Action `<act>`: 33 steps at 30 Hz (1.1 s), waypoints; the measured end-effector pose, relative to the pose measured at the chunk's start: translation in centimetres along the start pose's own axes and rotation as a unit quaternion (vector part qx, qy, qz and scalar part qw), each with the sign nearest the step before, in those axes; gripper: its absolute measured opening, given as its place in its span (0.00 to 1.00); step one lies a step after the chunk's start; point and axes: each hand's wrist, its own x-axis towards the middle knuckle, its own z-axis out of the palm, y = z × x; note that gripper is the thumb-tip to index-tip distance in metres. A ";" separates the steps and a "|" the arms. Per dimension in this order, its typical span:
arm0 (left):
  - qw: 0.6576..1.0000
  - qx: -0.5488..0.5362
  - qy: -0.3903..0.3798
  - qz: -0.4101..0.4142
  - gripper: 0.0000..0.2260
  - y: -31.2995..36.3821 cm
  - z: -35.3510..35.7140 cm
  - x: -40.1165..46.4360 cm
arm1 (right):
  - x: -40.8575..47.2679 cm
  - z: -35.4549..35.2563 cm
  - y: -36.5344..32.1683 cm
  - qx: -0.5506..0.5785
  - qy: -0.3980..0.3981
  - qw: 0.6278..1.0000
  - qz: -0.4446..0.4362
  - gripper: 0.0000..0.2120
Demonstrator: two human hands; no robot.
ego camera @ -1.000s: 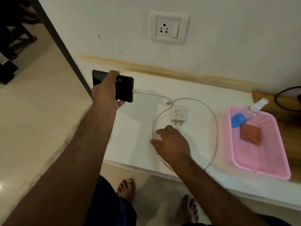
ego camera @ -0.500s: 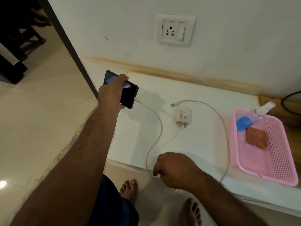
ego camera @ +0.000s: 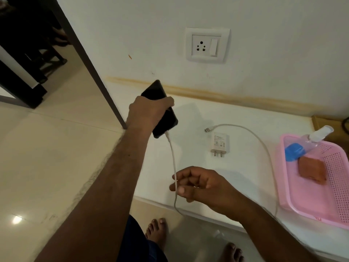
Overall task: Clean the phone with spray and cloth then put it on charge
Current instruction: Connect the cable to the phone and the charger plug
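Head view: left hand (ego camera: 146,112) fingers grip the phone (ego camera: 160,108); right hand (ego camera: 200,183) fingers pinch its cable (ego camera: 172,157).

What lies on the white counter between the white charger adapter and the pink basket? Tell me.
In the head view, only a loop of the white charging cable crosses between the white charger adapter and the pink plastic basket; otherwise bare white counter.

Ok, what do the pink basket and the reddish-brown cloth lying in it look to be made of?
The pink basket looks like moulded plastic with a slightly glossy finish: its floor and walls are pierced with a regular grid of small holes and its rim is smooth. The cloth seems a soft matte fabric, folded, possibly microfibre; the weave is too small to tell.
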 end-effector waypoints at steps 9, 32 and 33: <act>0.987 0.007 -0.137 -0.086 0.20 -0.5 -0.6 -0.2 | -1.2 1.5 -1.8 -0.042 0.007 0.998 -0.041 0.07; 0.928 0.353 -0.083 0.089 0.30 -4.2 5.8 -0.4 | 0.4 -6.2 1.1 -0.241 0.291 0.925 0.030 0.08; 0.919 0.375 -0.079 0.097 0.30 -4.5 6.3 -0.5 | 0.5 -6.6 1.2 -0.247 0.305 0.919 0.027 0.07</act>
